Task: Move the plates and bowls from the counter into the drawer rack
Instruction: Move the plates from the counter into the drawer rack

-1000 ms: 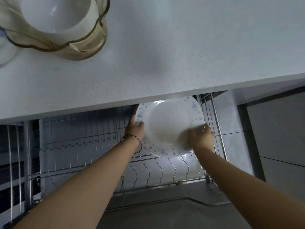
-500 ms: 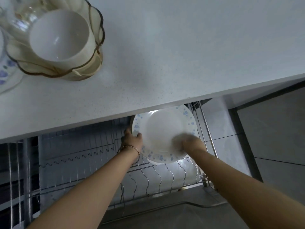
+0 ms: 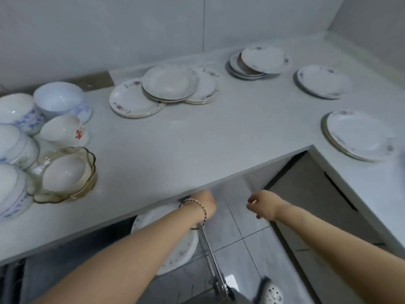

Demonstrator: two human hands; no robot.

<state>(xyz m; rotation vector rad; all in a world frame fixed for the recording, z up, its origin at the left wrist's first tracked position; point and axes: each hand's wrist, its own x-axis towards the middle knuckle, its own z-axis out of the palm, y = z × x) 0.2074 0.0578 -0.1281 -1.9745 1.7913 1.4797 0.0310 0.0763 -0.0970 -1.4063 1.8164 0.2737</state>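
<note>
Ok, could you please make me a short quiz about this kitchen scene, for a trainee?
1. True or false: the right hand holds a plate.
2. What sits inside the amber glass bowl? A) a white bowl B) a spoon C) a cup
3. Complete: the bracelet is on the ___ wrist.
Key: 1 false; 2 A; 3 left.
</note>
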